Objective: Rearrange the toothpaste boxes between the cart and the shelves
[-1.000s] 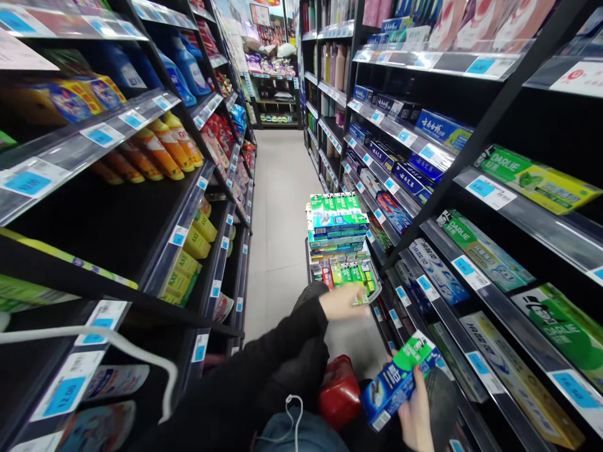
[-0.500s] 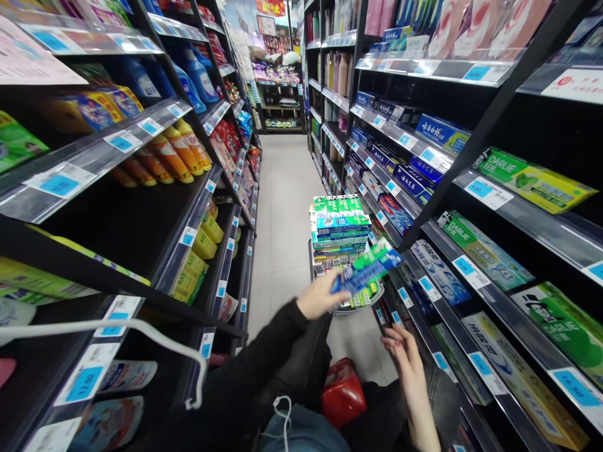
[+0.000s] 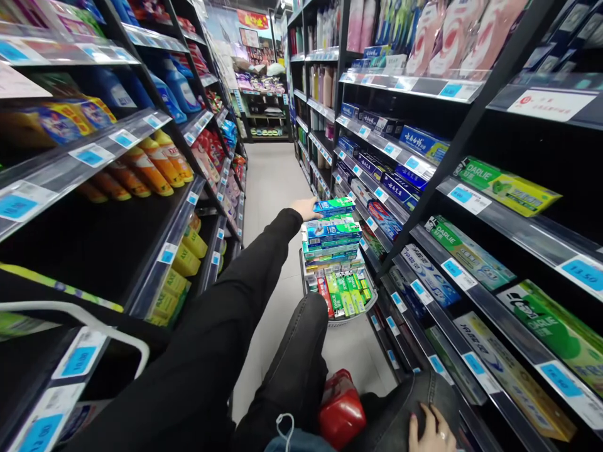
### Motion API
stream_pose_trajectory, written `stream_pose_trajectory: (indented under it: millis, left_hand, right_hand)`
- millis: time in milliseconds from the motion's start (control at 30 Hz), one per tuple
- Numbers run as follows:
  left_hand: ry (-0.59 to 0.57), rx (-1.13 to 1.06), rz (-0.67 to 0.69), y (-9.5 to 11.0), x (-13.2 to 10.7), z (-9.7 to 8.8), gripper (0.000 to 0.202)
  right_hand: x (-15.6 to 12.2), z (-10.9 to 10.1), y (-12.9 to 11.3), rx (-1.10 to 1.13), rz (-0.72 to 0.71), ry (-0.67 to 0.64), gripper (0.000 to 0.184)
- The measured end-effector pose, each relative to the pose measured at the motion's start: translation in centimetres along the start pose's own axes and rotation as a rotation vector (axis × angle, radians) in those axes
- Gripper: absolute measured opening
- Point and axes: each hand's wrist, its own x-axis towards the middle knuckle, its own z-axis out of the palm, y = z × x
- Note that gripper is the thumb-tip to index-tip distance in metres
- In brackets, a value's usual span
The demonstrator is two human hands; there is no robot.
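My left hand (image 3: pixel 304 208) stretches forward, its fingers closed on the left end of a blue and green toothpaste box (image 3: pixel 335 206). That box is at the far end of the stacked toothpaste boxes (image 3: pixel 330 233), which rise from a grey basket (image 3: pixel 346 322). Whether it rests on the stack or hovers just above, I cannot tell. Green Darlie boxes (image 3: pixel 346 292) and a red one lie in the basket's near part. Down at the lower right, my right hand (image 3: pixel 431 430) lies on my right knee with its fingers apart, holding nothing.
Shelves of toothpaste (image 3: pixel 475 251) line the right side, close to my knee. On the left, another shelf holds orange bottles (image 3: pixel 141 166) and yellow AXE packs (image 3: pixel 169 292). A red object (image 3: pixel 342 408) is between my legs. The aisle floor (image 3: pixel 266 182) runs ahead.
My left hand has carried the toothpaste box forward and left, from above the basket's near part to the far end of the stack. My right hand has dropped back onto my knee.
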Motion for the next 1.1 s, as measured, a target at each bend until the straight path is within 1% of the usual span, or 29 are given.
stream_pose_trajectory:
  millis: [100,200,333,467,600,667,733,800,867,967,1100]
  left_hand:
    - [-0.046,-0.012,0.006,0.3,2.1,1.8,0.063]
    - [-0.094,-0.029,-0.014,0.1,3.5,3.6,0.065]
    - [-0.137,-0.042,-0.036,-0.4,4.7,5.4,0.068]
    - [-0.165,-0.036,-0.051,-0.8,5.3,6.6,0.07]
    - [-0.162,-0.038,-0.049,-0.7,5.3,7.3,0.074]
    - [-0.14,-0.037,-0.014,-0.3,5.0,7.5,0.083]
    - [-0.12,-0.03,0.051,0.5,4.5,7.8,0.096]
    - [-0.111,-0.019,0.108,1.2,4.1,8.1,0.109]
    - [-0.104,-0.009,0.133,1.9,3.7,8.4,0.115]
    - [-0.088,0.0,0.145,2.5,3.4,8.6,0.115]
    - [-0.052,0.011,0.161,2.6,3.0,8.9,0.104]
  right_hand:
    - [0.3,-0.1,-0.5,0.004,0.017,0.006,0.047]
    - [0.7,-0.1,-0.7,0.055,0.054,0.022,0.046]
    - [0.6,-0.1,-0.8,0.061,0.075,-0.011,0.044]
    - [0.4,-0.2,-0.7,-0.003,0.061,-0.022,0.044]
    - [0.3,-0.3,-0.6,-0.034,0.025,-0.07,0.04]
    - [0.2,-0.4,-0.7,-0.042,0.031,-0.041,0.04]
    - [0.2,-0.4,-0.7,-0.045,0.03,-0.016,0.042]
    - [0.2,-0.4,-0.7,-0.042,0.025,-0.026,0.043]
    - [0.2,-0.5,-0.8,-0.032,0.019,-0.054,0.043]
    - [0.2,-0.5,-0.8,-0.026,0.04,-0.021,0.044]
    - [0.3,-0.4,-1.0,-0.026,0.034,0.006,0.045]
